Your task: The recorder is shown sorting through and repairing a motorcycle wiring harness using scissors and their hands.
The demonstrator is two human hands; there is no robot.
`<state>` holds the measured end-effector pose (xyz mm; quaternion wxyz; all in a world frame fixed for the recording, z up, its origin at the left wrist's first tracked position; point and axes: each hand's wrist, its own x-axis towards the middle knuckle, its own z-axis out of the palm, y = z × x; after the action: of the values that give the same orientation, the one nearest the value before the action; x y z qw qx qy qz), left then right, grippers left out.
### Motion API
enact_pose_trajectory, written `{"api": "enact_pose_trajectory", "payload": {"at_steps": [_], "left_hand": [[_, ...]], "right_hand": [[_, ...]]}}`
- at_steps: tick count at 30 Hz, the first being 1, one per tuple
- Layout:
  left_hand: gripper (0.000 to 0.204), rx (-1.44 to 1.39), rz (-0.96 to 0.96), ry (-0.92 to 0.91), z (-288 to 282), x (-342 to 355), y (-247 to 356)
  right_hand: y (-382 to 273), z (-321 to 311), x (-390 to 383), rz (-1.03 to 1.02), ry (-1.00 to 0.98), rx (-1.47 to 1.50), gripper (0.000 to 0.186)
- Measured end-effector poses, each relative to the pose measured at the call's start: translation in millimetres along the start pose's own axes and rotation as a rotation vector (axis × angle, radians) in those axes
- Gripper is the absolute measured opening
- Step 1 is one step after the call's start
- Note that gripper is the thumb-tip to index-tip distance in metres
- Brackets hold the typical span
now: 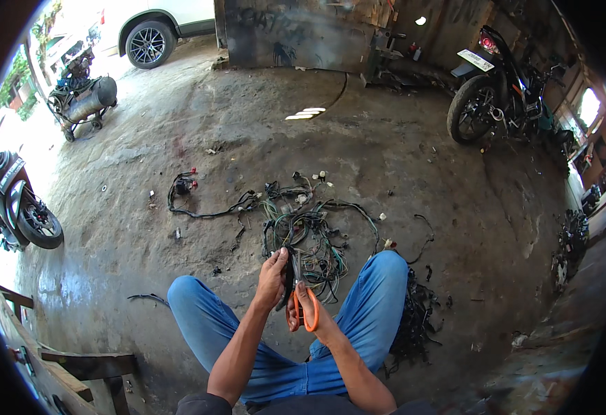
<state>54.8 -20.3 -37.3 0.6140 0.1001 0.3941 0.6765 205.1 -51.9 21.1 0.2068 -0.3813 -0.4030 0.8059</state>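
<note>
Between my knees, my left hand (272, 278) is closed, its thumb and fingers pinching a dark, taped-looking length of wiring harness. My right hand (309, 311) grips scissors (297, 268) by their orange handles, the blades pointing away from me and lying right beside the held stretch. Whether the blades touch the harness cannot be made out. Just beyond both hands, the rest of the wiring harness (306, 223) lies tangled on the floor, with black, green and pale wires. White connectors show at its far side, and one black branch (209, 213) runs left to a dark connector with red bits.
A pile of black scraps (419, 315) lies beside my right knee. Motorcycles stand at the left (23, 200) and far right (486, 97). An air compressor (88, 100) and a white car (185, 17) are at the far left. A wooden bench (88, 363) sits at lower left.
</note>
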Motion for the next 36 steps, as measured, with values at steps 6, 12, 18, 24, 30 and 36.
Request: {"api": "enact_pose_trajectory", "payload": {"at_steps": [6, 12, 18, 24, 30, 36], "left_hand": [[0.027, 0.048, 0.002, -0.021, 1.8, 0.0, -2.9], [0.031, 0.087, 0.014, -0.066, 1.8, 0.4, -5.8], [0.029, 0.456, 0.34, 0.026, -22.3, 11.0, -31.3], [0.017, 0.763, 0.606, 0.15, 0.6, -1.7, -22.1], [0.007, 0.877, 0.758, 0.14, 1.7, -5.9, -12.3], [0.026, 0.896, 1.083, 0.142, 16.0, -8.6, -1.6]], "right_hand": [[-1.1, -1.5, -2.7, 0.028, 0.013, -0.013, 0.067], [1.8, 1.0, 0.7, 0.011, 0.041, 0.022, 0.067], [-0.4, 17.6, -0.3, 0.008, 0.085, 0.127, 0.065], [6.1, 5.7, 1.1, 0.019, 0.084, 0.13, 0.062], [5.8, 3.2, -2.1, 0.082, 0.085, 0.02, 0.061], [4.6, 6.0, -9.8, 0.007, 0.01, 0.071, 0.064]]}}
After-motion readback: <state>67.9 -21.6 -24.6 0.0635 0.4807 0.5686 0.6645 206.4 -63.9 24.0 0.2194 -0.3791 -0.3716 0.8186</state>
